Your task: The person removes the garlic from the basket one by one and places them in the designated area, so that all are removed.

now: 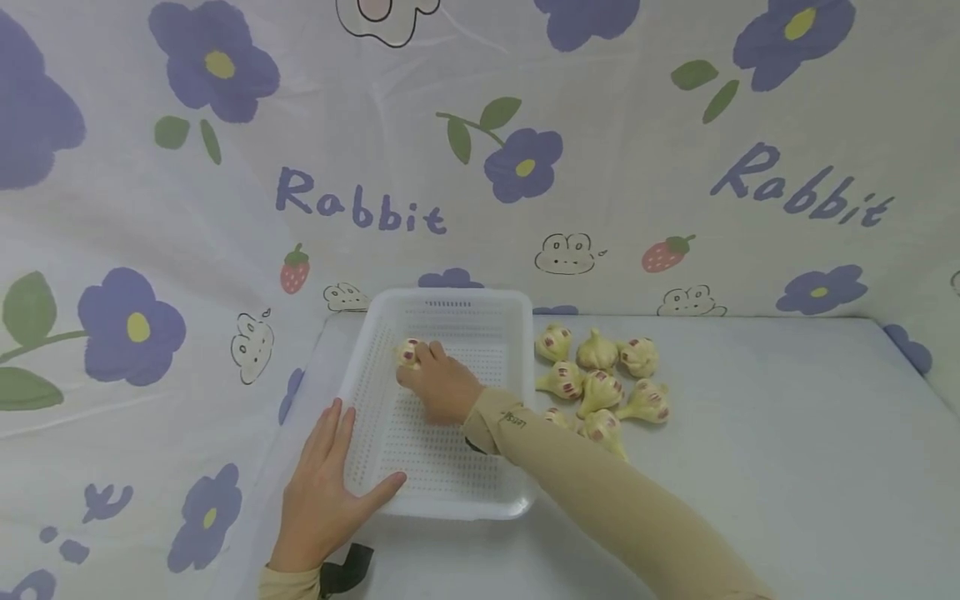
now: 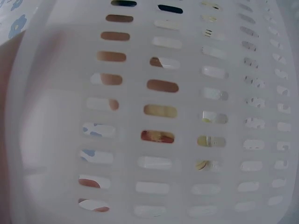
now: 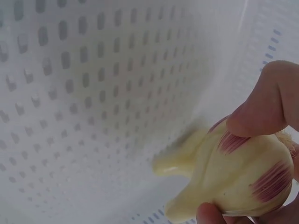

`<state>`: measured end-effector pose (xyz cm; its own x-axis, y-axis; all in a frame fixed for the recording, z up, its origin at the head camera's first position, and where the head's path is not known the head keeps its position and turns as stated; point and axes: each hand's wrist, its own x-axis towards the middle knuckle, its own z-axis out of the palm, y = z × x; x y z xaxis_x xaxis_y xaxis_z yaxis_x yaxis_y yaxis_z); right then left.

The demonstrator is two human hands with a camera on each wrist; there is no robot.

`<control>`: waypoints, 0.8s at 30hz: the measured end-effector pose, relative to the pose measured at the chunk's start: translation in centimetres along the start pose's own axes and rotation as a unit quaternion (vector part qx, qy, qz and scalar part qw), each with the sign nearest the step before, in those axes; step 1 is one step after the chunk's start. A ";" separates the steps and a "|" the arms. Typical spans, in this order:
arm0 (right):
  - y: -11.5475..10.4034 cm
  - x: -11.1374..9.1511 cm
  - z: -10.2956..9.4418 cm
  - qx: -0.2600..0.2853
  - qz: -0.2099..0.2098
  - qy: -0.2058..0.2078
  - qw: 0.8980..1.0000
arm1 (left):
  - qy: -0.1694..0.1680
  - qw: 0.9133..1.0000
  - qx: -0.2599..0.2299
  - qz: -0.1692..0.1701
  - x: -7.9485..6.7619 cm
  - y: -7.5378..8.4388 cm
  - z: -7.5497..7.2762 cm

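Observation:
My right hand (image 1: 444,385) is inside a white perforated plastic basket (image 1: 525,350), toward its left wall. Thumb and fingers pinch a garlic bulb (image 3: 243,172), pale yellow with purple streaked patches. Two pale stem ends point away from the hand in the right wrist view. At the basket's front left corner, my left hand (image 1: 322,492) lies against the rim, with fingers straight along the outer side and thumb stretched over the front edge. The left wrist view is filled by the slotted basket wall (image 2: 56,116), and parts of the bulb and the hand show through its slots.
Several more garlic bulbs (image 1: 602,390) lie in a loose group on the white table (image 1: 765,450), close to the basket's right side. My right sleeve (image 1: 600,492) passes over the basket's front right rim. A cloth (image 1: 615,167) printed with flowers hangs behind.

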<state>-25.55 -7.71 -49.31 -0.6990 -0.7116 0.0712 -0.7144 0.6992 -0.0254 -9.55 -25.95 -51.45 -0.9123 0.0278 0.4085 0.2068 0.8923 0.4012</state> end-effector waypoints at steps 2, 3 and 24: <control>-0.1 -0.1 -0.5 0.007 0.000 0.005 1.000 | 0.000 1.000 0.000 0.000 0.0 0.0 0.0; -0.2 -0.2 -0.9 0.006 0.000 0.007 1.000 | 0.000 1.000 -0.001 -0.001 0.0 0.0 0.0; -0.2 -3.7 -6.7 0.034 -0.027 0.064 0.997 | -0.020 1.000 0.001 -0.013 0.1 0.2 -0.3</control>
<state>-22.58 -4.72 -42.90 -0.6534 -0.7297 0.2015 -0.7538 0.6515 -0.0851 -9.55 -25.89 -51.09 -0.9307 0.0218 0.3650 0.1820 0.8935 0.4106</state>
